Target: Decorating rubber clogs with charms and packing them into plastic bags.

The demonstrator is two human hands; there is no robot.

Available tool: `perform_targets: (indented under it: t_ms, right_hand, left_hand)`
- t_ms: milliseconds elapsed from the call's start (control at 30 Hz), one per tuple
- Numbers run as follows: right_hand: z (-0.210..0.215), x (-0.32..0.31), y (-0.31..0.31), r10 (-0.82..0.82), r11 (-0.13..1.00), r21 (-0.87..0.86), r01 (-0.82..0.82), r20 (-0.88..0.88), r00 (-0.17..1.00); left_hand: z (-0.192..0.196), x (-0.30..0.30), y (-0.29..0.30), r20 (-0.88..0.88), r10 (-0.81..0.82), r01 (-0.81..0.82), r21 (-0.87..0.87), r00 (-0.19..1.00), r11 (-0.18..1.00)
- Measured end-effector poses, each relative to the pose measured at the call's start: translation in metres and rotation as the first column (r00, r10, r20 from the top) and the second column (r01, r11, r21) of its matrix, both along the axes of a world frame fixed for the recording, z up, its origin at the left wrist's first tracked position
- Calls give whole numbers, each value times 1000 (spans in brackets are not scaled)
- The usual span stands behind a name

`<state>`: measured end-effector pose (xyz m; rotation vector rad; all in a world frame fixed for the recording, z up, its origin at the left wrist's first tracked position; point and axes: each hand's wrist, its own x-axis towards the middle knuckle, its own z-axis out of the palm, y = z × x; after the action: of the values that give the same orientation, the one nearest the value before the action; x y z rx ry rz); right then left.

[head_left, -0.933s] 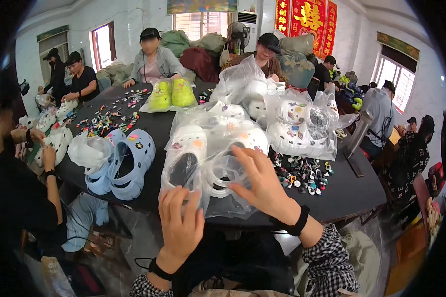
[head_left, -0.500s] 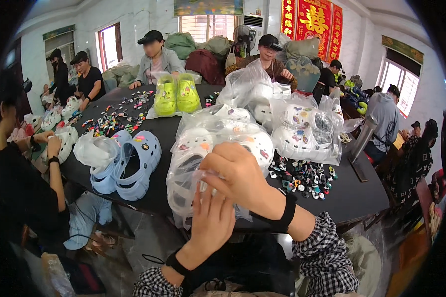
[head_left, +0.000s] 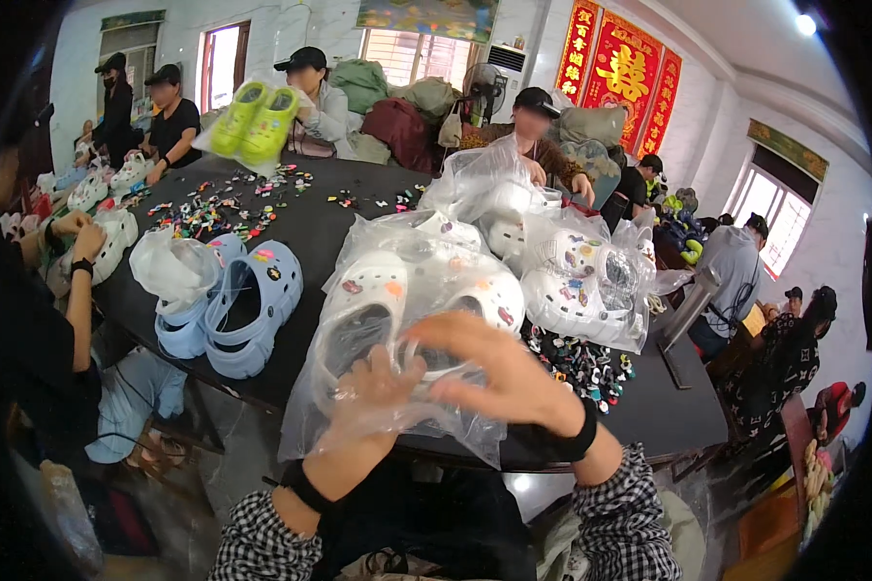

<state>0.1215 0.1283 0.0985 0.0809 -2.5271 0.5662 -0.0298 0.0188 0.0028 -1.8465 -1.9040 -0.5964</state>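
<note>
White clogs: a pair near the close edge of the bench, side by side, toes pointing away, small coloured charms on the uppers, both inside a clear bag
Clear bag: loose, wrinkled film over the pair, its near end hanging past the bench edge
Left hand: at the heel end of the left clog, film lying across it, fingers apart and a little bent; whether they pinch the film I cannot tell
Right hand: at the heel end of the right clog, loosely spread, thumb well clear of the fingers, blurred; no grip on anything shows
Blue clogs: on the bench left of the bag, apart from it, crumpled film at the left shoe
Bagged pairs: more white ones, right of the clear bag
Lime clogs: in film, tilted, raised before a co-worker opposite
Loose charms: scattered beyond the blue clogs, with another heap at right
Stand: upright, beside that heap
</note>
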Motion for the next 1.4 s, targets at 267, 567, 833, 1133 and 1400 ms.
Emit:
perform_targets:
  t_ms: [267, 567, 833, 1133, 1400]
  right_hand:
    - [13, 13, 114, -512, 834, 59, 549, -290, 808]
    - [20, 6, 91, -364, 931, 39, 363, 152, 919]
    - [60, 31, 147, -575, 743, 61, 667, -452, 682]
    - [144, 195, 210, -661, 704, -709, 37, -635, 399]
    - [130, 145, 99, -434, 797, -578, -175, -750, 499]
  left_hand:
    - [-13, 41, -41, -37, 58, -61, -82, 998, 995]
    - [-23, 27, -42, 17, 24, -24, 36, 1000, 999]
    - [-17, 13, -59, 69, -69, 60, 122, 995, 991]
    - [-6, 3, -39, 203, 29, -62, 161, 979, 985]
    - [5, -10, -13, 259, 124, -150, 83, 958, 985]
